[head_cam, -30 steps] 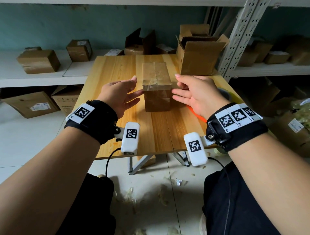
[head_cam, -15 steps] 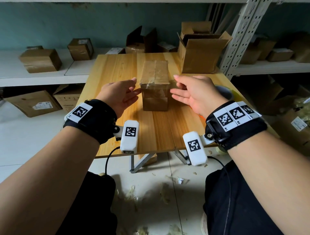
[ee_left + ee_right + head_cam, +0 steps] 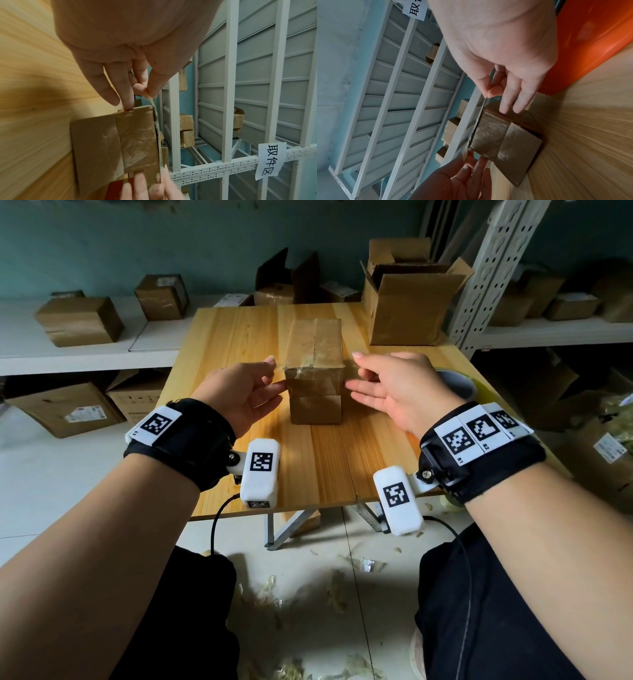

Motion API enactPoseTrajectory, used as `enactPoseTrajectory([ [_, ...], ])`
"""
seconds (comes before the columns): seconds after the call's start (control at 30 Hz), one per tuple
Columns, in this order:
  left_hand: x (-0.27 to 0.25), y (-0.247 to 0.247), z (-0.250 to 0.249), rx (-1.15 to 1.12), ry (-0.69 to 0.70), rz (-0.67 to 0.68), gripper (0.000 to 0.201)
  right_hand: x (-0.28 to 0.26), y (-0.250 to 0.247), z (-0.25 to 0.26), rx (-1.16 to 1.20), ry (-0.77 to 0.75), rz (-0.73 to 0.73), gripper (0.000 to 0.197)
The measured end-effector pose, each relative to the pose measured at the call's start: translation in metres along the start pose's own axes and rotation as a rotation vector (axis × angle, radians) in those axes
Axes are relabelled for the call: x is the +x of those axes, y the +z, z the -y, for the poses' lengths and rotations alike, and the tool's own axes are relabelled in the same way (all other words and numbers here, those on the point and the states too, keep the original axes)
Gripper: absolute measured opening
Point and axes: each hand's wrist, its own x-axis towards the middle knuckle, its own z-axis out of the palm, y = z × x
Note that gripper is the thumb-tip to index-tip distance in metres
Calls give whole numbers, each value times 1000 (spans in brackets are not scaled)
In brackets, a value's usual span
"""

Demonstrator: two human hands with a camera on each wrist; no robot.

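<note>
Showing a wooden bench (image 3: 239, 337) with a taped cardboard box (image 3: 315, 392) standing at its middle. The long axis of the box runs away from the person, and one short end faces them. An open box (image 3: 407, 306) stands at the far right corner, well apart, and a tape roll (image 3: 459, 381) lies just behind the right hand.

The left hand (image 3: 239, 392) and the right hand (image 3: 394, 392) flank the near end of the box, one at each upper corner, about equally near. The longer fingers (image 3: 127, 102) of the left hand lie straight, and one tip touches the box edge. Two straight fingers (image 3: 505, 105) of the right hand rest on the opposite side.

On the left hand, thumb and forefinger are pinched together on a thin tape strip (image 3: 152, 102). On the right hand, thumb and forefinger appear to close on its other end.

The strip lies along the near top edge, crosswise to the long axis and between the two pinches. The next move is probably a peel, which would have to go upward and toward the person, away from that edge. A strip this thin may snap if the two hands pull unevenly.
</note>
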Motion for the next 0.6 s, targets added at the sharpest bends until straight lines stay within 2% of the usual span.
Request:
enactPoseTrajectory([
  [0.13,-2,2,1,12,-39,-4,10,2,0,-2,-46,3,8,14],
  [0.4,-3,7,8,71,-192,-44,18,4,5,-10,-179,-6,-9,16],
  [0.6,1,8,10,20,-192,-33,17,6,6,-12,-171,6,-13,9],
])
